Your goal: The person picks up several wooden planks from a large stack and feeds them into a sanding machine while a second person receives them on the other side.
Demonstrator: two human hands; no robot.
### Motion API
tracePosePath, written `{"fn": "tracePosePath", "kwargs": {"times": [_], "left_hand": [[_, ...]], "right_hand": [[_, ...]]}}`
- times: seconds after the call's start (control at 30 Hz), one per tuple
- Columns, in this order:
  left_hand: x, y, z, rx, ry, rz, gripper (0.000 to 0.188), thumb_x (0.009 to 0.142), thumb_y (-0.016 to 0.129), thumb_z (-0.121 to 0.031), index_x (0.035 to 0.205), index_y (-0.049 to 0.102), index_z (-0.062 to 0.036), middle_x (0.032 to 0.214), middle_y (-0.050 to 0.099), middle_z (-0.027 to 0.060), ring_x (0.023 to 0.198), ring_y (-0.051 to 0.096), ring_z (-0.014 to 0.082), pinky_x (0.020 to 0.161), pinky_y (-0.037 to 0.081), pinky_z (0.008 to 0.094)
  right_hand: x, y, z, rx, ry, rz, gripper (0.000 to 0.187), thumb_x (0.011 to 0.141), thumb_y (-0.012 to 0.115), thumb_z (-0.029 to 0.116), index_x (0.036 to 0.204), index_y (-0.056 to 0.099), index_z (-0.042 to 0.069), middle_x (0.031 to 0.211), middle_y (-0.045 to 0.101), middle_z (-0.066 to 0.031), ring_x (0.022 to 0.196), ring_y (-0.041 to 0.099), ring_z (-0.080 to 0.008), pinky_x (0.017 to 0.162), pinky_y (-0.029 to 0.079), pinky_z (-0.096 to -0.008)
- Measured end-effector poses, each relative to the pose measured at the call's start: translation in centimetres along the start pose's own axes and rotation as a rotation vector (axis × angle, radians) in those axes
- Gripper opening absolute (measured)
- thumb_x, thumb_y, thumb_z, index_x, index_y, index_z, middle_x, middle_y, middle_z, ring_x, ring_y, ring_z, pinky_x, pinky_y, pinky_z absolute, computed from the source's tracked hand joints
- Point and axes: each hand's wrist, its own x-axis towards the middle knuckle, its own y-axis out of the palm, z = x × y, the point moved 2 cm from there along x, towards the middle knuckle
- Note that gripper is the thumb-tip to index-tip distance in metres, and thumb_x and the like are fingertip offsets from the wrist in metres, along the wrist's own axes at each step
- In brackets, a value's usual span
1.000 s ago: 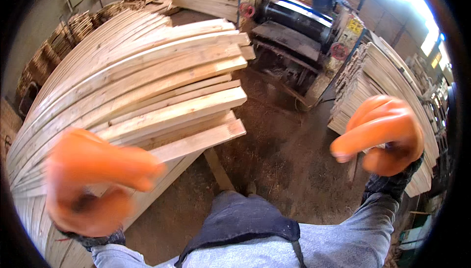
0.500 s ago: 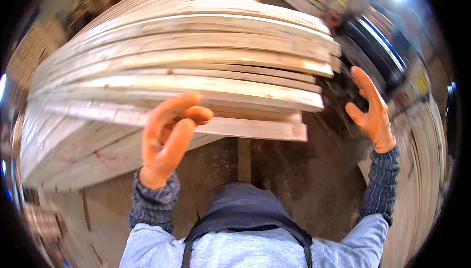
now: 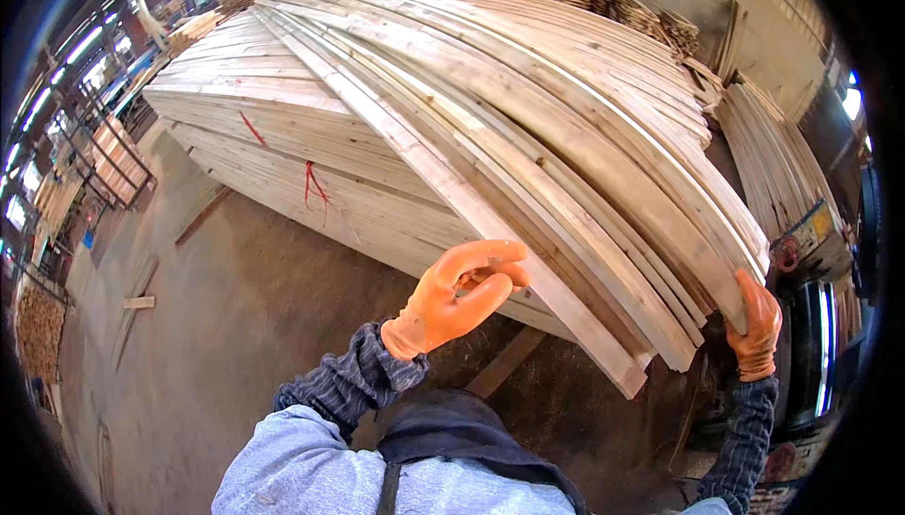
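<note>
L to R: thin red cord (image 3: 315, 187) hangs off the squared-up pale timber stack (image 3: 226, 157), prob. a bundle tie. Your orange-gloved left hand (image 3: 448, 298) is half-curled, fingers apart, empty, by the long, pale wooden front board (image 3: 589, 334) (can't tell if touching). Your orange-gloved right hand (image 3: 756, 326) grips the wide, pale wooden plank (image 3: 650, 204) by its end, prob. b/c that's overhanging.

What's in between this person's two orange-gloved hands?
In the head view, the near ends of several long, pale wooden boards lie between the left orange-gloved hand and the right orange-gloved hand.
</note>
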Motion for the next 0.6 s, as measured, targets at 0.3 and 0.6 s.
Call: {"fn": "tracePosePath", "kwargs": {"times": [0.3, 0.6], "left_hand": [[5.7, 0.3, 0.1, -0.224, 0.008, -0.193, 0.056, 0.1, 0.062, -0.005, 0.153, 0.042, -0.0017, 0.135, 0.061, 0.0091, 0.116, 0.057, 0.0137, 0.096, 0.048, 0.0279], [8.1, -1.0, 2.1, -0.109, -0.024, -0.314, 0.075, 0.097, 0.071, -0.016, 0.157, 0.032, 0.0023, 0.154, 0.044, 0.0208, 0.139, 0.048, 0.0247, 0.111, 0.044, 0.0332]], "right_hand": [[0.8, -1.2, 1.4, 0.11, 0.011, 0.152, 0.071, 0.07, 0.07, 0.005, 0.14, 0.059, 0.006, 0.128, 0.066, -0.02, 0.12, 0.061, -0.0415, 0.106, 0.048, -0.0476], [-0.5, 1.4, 3.4, -0.205, -0.03, 0.111, 0.084, 0.06, 0.078, 0.008, 0.141, 0.057, 0.015, 0.132, 0.061, -0.0129, 0.12, 0.06, -0.0382, 0.101, 0.049, -0.0486]]}}
